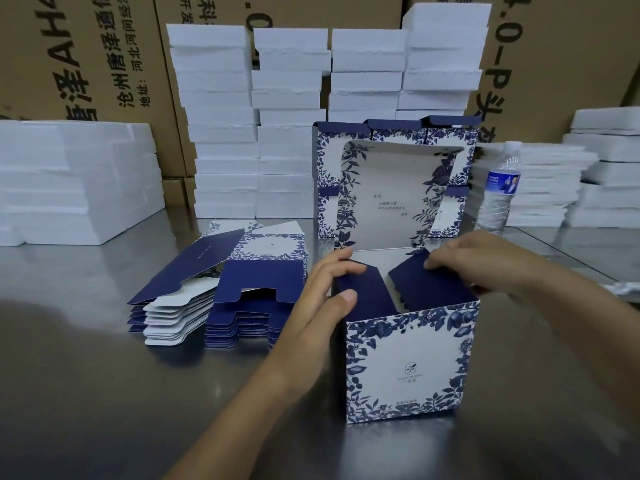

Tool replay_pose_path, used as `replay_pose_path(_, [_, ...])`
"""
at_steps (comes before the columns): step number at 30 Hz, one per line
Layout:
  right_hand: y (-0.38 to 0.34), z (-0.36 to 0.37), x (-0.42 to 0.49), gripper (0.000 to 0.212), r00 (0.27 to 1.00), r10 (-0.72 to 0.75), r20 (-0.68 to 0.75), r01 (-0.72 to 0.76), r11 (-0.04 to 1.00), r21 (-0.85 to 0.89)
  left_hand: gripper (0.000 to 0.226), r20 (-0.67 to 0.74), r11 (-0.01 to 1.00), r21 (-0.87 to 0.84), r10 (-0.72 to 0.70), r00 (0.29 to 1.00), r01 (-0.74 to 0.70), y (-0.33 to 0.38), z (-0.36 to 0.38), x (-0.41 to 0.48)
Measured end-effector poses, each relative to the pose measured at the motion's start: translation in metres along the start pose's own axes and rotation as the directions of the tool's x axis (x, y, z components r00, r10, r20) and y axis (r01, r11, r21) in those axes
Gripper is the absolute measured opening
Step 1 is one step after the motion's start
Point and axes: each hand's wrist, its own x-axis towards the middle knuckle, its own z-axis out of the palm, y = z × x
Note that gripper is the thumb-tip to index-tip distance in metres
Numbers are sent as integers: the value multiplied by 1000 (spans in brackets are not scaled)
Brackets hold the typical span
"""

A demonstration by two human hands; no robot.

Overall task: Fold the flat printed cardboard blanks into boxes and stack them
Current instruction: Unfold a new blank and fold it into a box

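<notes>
Front and centre on the steel worktop (86,375) sits one half-folded box (408,362) with a blue floral print, its lid (391,195) standing up at the back. The left hand (322,292) pinches the left flap (367,292), fingers curled over its edge and thumb on top. The right hand (485,261) holds the right flap (429,282), bent fingers on top, thumb down by the box's corner and hard to make out. Both navy flaps tilt inward.

Just left of the box are two fanned piles of flat blanks (221,292), way too many layers to count. Behind the lid are finished boxes (325,157), stacked two high but mostly hidden, so no real count. One water bottle (500,188) stands to the right. Four columns of white foam slabs (221,116) sit at the back. More foam is cut off at both edges, and the brown cartons (86,64) behind have cropped print.
</notes>
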Motion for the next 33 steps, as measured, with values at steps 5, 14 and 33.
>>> replay_pose_path(5, [-2,1,9,14,1000,28,10,-28,1000,-3,36,30,996,-84,-14,999,17,-2,1,-8])
replay_pose_path(14, [1,4,22,14,999,18,-36,-18,1000,16,41,36,997,-70,-9,999,12,-1,1,-7])
replay_pose_path(33, [31,22,21,13,978,-92,-188,161,906,392,35,8,998,-64,9,1000,-8,-2,4,-5])
